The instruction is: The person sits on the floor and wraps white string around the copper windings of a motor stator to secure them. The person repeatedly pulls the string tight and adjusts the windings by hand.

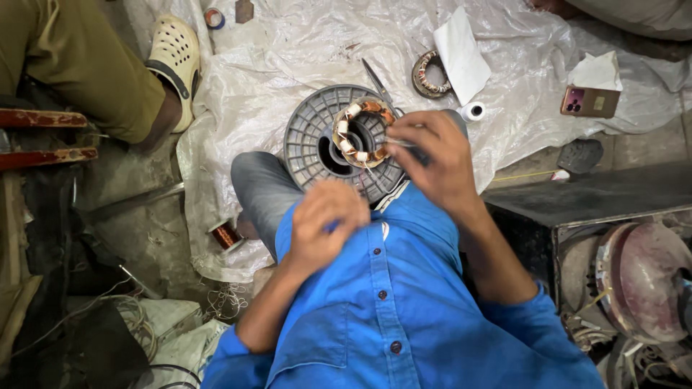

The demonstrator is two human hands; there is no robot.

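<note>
In the head view, a stator point(362, 132) with copper windings is seen resting on a grey plastic spool point(311, 144), which is propped on the knees over a white sheet point(288, 43) spread on the floor. The right hand point(432, 155) is curled at the stator's right side, its fingers pinched on a thin metal tool whose tip is pressed toward the windings. The left hand point(324, 220) is closed into a loose fist nearer the chest, and something small and blue is gripped in it. Scissors point(378, 81) are laid just beyond the stator, a second wound ring point(427, 75) under a paper point(461, 54) farther back, and a phone point(590, 101) near the sheet's right edge. A copper wire reel point(226, 234) is seen at the sheet's near-left edge.

The winding enamel could be nicked if the tool slips, since the stator is only balanced on the spool and is not steadied by the left hand. The spool could also tip off the knees.

The tool's tip is hidden by the fingers, the blue item cannot be identified, and another person's leg and sandal point(175, 54) are cut off at the upper left.
</note>
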